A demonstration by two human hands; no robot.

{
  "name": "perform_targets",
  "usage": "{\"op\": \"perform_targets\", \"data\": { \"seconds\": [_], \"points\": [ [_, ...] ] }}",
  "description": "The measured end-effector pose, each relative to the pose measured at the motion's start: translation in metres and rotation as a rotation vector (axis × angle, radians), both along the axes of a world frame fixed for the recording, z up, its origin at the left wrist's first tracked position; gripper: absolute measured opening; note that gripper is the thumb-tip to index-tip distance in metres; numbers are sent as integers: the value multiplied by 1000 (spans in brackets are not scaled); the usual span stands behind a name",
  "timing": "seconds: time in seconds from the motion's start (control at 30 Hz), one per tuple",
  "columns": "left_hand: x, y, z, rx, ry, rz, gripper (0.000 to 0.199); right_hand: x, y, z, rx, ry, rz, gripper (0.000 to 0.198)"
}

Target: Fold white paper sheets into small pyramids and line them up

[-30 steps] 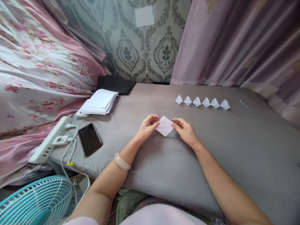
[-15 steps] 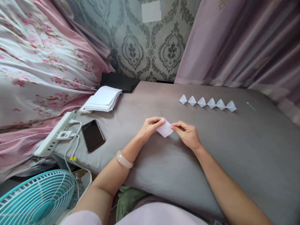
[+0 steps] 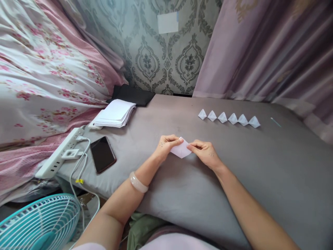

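Between my two hands is a small folded piece of white paper, roughly diamond shaped, above the grey cloth surface. My left hand pinches its left and upper part, thumb lying on top. At the right corner, the thumb and fingers of my right hand grip the paper. The fingers beneath the sheet are hidden. Beyond my right hand, several folded white paper shapes stand in a row with pointed tops.
A stack of white paper lies at the back left near a black folded item. Closer are a phone, a white power strip with cables, and a teal fan. A thin stick lies far right.
The view has tilted up slightly, so things sit lower in it. My right hand's thumb has moved further in over the paper's right side. Both hands still hold the paper.
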State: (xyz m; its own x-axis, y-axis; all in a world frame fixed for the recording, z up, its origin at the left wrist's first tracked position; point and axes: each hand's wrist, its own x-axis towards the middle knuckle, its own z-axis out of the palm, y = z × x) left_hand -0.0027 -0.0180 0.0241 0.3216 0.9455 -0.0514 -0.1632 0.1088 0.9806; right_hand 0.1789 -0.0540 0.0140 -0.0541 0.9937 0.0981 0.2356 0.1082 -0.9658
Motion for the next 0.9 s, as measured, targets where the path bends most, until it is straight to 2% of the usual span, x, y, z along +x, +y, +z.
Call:
{"op": "perform_targets", "data": {
  "seconds": [0.1,0.23,0.33,0.47,0.53,0.9],
  "points": [
    [0,-1,1,-30,1,-9,29,-2,-1,5,-97,89,31,24],
    [3,-3,2,16,38,-46,29,-10,-4,11,-197,153,41,32],
    [5,-2,-1,-1,4,-39,31,-15,-4,8,-213,229,-37,33],
    [5,1,-5,-41,-59,42,45,-12,1,0,-240,467,-201,34],
    [5,3,-7,-49,-79,53,41,-10,3,-3,-251,548,-241,35],
    [5,6,-12,0,-76,131,29,-14,4,-9,-264,617,-250,32]
  ]
}}
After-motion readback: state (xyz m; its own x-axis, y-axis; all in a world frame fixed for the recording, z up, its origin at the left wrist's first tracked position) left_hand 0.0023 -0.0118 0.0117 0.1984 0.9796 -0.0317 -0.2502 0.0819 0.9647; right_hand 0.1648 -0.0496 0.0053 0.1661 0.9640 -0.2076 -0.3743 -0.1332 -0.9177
